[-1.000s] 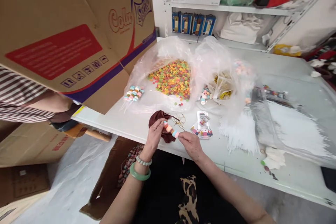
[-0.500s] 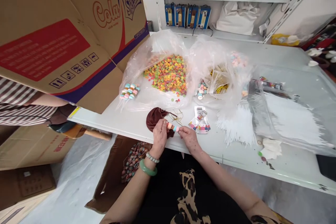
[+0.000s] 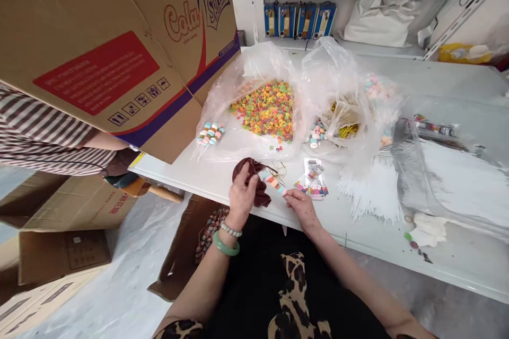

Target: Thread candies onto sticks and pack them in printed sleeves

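A short stick of pastel candy rings (image 3: 273,183), in blue, pink and orange, is pinched at its near end by my right hand (image 3: 303,208). Its far end points up and left over the table. My left hand (image 3: 242,195) rests on a crumpled dark brown cloth (image 3: 260,197), its fingers apart and off the candy stick. Behind the stick lie several thin gold twist ties (image 3: 280,170). Small printed cards (image 3: 313,183) are just beyond my right hand.
Clear bags hold colourful ring candies (image 3: 266,108) and gold ties (image 3: 348,131). Finished-looking candy sticks (image 3: 210,133) lie at left, white sticks (image 3: 371,188) at right. A large cardboard box (image 3: 159,95) stands at the left edge. Another person's striped sleeve (image 3: 51,122) shows behind it.
My left hand has let go of the candy stick and moved onto the brown cloth. My right hand still holds the stick, now tilted more. The view has shifted slightly left.
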Motion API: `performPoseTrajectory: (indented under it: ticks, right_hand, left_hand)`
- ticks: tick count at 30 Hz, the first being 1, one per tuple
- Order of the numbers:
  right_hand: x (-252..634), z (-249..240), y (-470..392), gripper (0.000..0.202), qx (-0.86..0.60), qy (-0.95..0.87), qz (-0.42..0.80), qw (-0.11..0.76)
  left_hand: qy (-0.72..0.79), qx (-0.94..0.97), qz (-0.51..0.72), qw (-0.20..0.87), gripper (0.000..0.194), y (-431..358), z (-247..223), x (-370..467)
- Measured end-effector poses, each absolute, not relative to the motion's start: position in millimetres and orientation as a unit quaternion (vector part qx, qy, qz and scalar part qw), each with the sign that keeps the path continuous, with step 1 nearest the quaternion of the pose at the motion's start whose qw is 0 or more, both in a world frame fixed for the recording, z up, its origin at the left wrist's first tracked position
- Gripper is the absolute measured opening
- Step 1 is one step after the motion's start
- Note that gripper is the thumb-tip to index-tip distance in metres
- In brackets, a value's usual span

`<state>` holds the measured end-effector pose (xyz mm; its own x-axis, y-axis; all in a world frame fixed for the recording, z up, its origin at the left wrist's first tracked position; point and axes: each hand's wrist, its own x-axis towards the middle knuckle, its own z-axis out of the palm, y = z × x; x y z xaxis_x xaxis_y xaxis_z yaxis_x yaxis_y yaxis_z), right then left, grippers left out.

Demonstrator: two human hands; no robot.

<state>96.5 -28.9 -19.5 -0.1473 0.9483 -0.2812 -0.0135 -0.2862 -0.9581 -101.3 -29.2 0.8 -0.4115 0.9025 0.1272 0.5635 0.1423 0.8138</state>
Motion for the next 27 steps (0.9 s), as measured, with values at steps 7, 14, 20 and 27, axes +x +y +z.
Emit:
performPoseTrajectory:
  ticks: [7, 14, 20, 27]
  right_hand:
    - [131.1, -8.0, -14.6, 0.024, -0.557, -0.336, 0.595, 0.472]
    - [179.1, -3.2, -8.1, 0.022, -0.577, -0.275, 0.536, 0.551]
    - [186.7, -24.4, 5.6, 0.021, -0.623, -0.307, 0.447, 0.565]
    - [188.1, -28.3, 21.8, 0.023, -0.625, -0.304, 0.470, 0.545]
  left_hand:
    - [0.819, 0.555, 0.041, 0.141, 0.036, -16.8, -6.4, -122.3]
    - [0.751, 0.629, 0.042, 0.197, 0.036, -25.5, -19.9, -147.5]
    - [0.770, 0.619, 0.065, 0.140, 0.031, -36.7, -31.1, -136.8]
    - [0.808, 0.569, 0.075, 0.133, 0.020, -29.0, -7.6, -135.3]
